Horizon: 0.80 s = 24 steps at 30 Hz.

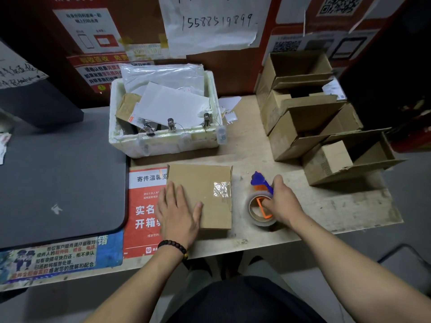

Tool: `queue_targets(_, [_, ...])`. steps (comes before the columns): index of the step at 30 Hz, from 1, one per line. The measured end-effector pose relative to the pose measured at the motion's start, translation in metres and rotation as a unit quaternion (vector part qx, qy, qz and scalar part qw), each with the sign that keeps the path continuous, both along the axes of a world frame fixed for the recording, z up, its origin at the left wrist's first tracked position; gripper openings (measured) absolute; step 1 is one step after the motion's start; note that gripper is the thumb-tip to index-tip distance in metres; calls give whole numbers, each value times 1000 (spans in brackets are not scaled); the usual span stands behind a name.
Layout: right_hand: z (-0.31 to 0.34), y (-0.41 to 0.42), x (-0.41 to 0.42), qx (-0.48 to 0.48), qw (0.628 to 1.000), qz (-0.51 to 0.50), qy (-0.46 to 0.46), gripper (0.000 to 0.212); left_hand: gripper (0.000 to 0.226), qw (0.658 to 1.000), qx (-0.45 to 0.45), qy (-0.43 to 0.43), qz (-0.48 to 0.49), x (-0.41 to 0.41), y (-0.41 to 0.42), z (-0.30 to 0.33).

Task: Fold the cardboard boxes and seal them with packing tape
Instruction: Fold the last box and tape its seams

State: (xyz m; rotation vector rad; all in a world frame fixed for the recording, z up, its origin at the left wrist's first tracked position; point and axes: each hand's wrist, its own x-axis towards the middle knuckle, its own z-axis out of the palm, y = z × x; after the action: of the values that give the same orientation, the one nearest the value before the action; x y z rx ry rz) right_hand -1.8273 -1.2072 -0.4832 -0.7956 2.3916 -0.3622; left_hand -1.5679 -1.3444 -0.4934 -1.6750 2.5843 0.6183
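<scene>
The person stands at a pale wooden table (326, 206) with a small cardboard box (200, 194) lying flat near its front edge, closed side up. A short strip of clear tape (222, 189) shines across the box's right end. The left hand (178, 214) lies palm down on the near left corner of the box, fingers straight and slightly spread, thumb angled out to the right across the top; a dark bead bracelet (175, 247) circles that wrist. The box partly covers a red and white notice (143, 206) stuck to the tabletop.

Just right of the box, apart from it, the right hand (283, 201) grips a tape dispenser (261, 201) that carries a roll of clear packing tape, with an orange frame inside the core and a blue blade guard poking up toward the back. The fingers are curled round the handle and into the roll; from where I stand I can't make out exactly how each fingertip sits, as the hand hides them. The roll rests on the table.

Behind the box sits a white foam crate (163, 141) stuffed with papers and plastic bags, three metal clips on its front wall. To the right, a row of open cardboard boxes (303, 117) stands in a staggered line with flaps up. A dark grey mat (58, 178) covers the surface to the left, and posters and a handwritten number hang on the wall behind
</scene>
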Motion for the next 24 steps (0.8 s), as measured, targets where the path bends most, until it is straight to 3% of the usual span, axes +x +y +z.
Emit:
queue_targets(3, [37, 3, 10, -145, 978, -53, -142, 58, 67, 996, 1, 85, -37, -8, 2, 24])
queue_targets(5, [58, 4, 19, -221, 959, -32, -175, 78, 56, 973, 113, 199, -39, -24, 3, 51])
queue_targets(7, [70, 7, 25, -263, 951, 8, -160, 87, 38, 901, 308, 304, 41, -45, 6, 84])
queue_targets(9, [79, 9, 28, -274, 953, 66, -110, 92, 28, 828, 428, 346, 107, -59, 8, 109])
queue_targets(12, [86, 11, 26, -278, 951, 127, -43, 95, 31, 759, 509, 370, 169, -69, 4, 126])
queue_targets(16, [86, 15, 24, -299, 943, 146, 10, 96, 26, 628, 632, 364, 271, -71, -6, 130])
queue_targets(17, [85, 16, 24, -302, 940, 156, 23, 96, 26, 609, 649, 361, 278, -70, -8, 130])
queue_targets(19, [84, 17, 26, -302, 935, 179, 45, 98, 23, 608, 649, 367, 272, -69, -7, 129])
queue_targets(20, [83, 17, 26, -302, 932, 191, 59, 98, 18, 627, 631, 371, 266, -68, -6, 129])
queue_targets(22, [82, 16, 27, -301, 924, 214, 97, 98, 11, 703, 542, 388, 249, -67, -1, 128])
queue_targets(24, [81, 16, 27, -289, 913, 247, 149, 95, 15, 802, 408, 385, 206, -67, 2, 123])
